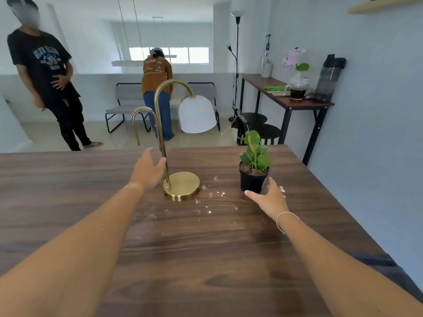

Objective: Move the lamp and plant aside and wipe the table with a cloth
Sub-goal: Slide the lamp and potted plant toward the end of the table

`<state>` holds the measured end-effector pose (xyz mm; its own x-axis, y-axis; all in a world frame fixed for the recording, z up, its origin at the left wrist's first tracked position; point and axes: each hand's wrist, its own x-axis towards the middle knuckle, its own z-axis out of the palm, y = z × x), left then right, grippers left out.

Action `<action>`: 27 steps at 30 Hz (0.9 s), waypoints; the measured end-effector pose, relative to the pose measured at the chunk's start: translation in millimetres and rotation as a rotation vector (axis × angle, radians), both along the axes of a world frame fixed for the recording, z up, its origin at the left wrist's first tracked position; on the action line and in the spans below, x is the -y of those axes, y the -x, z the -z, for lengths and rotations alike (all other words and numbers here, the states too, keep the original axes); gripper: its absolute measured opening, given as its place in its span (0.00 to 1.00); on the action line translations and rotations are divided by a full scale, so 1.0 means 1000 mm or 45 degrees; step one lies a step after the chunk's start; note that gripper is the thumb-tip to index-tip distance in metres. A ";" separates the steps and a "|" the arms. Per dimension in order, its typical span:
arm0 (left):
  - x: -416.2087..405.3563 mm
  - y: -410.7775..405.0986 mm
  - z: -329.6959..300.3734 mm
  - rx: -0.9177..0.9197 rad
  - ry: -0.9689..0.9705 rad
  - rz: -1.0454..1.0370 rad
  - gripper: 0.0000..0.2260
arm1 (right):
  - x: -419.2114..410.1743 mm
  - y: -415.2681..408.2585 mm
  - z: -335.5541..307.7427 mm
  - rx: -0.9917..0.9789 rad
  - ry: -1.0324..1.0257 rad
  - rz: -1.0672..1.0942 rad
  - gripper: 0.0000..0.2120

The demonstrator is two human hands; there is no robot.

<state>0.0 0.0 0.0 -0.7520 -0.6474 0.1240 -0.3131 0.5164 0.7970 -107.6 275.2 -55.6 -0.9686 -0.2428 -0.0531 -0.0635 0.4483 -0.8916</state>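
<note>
A brass lamp (182,185) with a round base, curved neck and white dome shade stands mid-table. My left hand (148,170) is open just left of its stem, the fingertips close to the stem. To the right, a small green plant in a black pot (253,179) stands upright on the dark wooden table (206,259). My right hand (267,197) is open at the pot's lower right, thumb and fingers around its base without a closed grip. White crumbs and flecks (210,200) lie scattered between the lamp and pot. No cloth lies on this table.
The table's far edge runs just behind the lamp and plant. Against the right wall stands a narrow side table (286,101) with a green folded cloth (274,88), a glass cup, a dark bottle and a flower vase. Two people stand beyond, near grey benches.
</note>
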 end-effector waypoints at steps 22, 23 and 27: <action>0.033 0.035 0.023 -0.305 -0.173 0.341 0.07 | 0.061 0.040 0.034 -0.125 0.265 0.498 0.42; 0.033 0.036 0.023 -0.320 -0.185 0.341 0.07 | 0.060 0.041 0.035 -0.130 0.274 0.489 0.43; 0.031 0.037 0.021 -0.372 -0.263 0.308 0.06 | 0.060 0.048 0.035 -0.120 0.304 0.462 0.42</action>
<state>-37.2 -31.4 -20.8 -0.8376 -0.4904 0.2406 0.0514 0.3677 0.9285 -155.2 215.6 -90.3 -0.9913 0.1193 0.0556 -0.0257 0.2387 -0.9707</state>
